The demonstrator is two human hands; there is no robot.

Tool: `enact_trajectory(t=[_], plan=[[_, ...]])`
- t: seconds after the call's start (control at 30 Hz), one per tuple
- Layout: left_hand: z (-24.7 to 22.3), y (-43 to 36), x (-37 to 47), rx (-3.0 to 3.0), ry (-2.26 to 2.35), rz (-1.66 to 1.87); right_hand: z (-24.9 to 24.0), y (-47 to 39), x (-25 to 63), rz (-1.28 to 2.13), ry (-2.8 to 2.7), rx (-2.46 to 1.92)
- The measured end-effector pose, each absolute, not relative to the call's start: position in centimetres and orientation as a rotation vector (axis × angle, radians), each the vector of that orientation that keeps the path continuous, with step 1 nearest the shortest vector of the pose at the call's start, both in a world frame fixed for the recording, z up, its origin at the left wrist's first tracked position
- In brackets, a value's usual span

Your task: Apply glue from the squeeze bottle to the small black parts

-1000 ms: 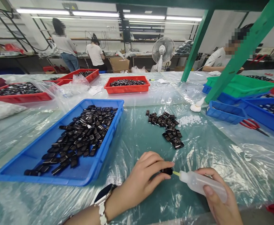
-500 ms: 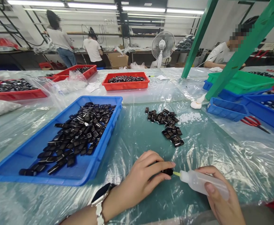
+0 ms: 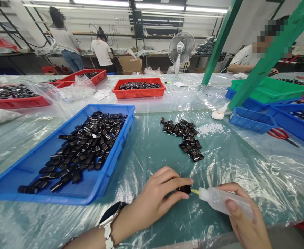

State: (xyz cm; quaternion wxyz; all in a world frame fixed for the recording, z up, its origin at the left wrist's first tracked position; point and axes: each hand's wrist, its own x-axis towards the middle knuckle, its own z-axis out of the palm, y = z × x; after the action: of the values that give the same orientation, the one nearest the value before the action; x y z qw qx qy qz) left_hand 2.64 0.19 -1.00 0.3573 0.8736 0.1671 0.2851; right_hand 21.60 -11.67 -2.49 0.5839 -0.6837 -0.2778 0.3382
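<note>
left hand [image 3: 164,190] pinches a black piece [image 3: 185,189]; right hand [image 3: 242,211] grips a white bottle [image 3: 226,201].

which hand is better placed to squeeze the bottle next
Right, it seems: the right hand grips the translucent bottle, its yellow tip at the black piece, while the left hand pinches that piece.

I see a translucent plastic bottle [image 3: 226,201], glossy black pieces [image 3: 185,130] and wrinkled, shiny plastic sheeting [image 3: 146,145].
</note>
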Motion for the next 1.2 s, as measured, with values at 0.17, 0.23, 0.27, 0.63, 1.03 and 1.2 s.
enact_trajectory(t=[0.17,0.23,0.27,0.63,1.03,1.2], plan=[[-0.7,0.0,2.6,2.169,0.490,0.662,-2.7,-11.4,22.9,0.788,-0.753,-1.549],[-0.7,-0.1,2.5,2.153,0.491,0.670,-2.7,-11.1,24.0,0.787,-0.897,-1.492],[-0.7,-0.2,2.5,2.147,0.497,0.677,-2.6,-10.8,24.4,0.787,-0.963,-1.463],[-0.6,-0.8,2.2,2.139,0.503,0.767,2.3,-8.0,23.4,0.769,-0.881,-1.479],[-1.0,-0.8,2.2,2.188,0.468,0.892,4.0,-7.5,22.3,0.714,-0.905,-1.579],[-0.9,-0.8,2.2,2.190,0.463,0.874,4.1,-7.6,22.4,0.699,-0.925,-1.589]])
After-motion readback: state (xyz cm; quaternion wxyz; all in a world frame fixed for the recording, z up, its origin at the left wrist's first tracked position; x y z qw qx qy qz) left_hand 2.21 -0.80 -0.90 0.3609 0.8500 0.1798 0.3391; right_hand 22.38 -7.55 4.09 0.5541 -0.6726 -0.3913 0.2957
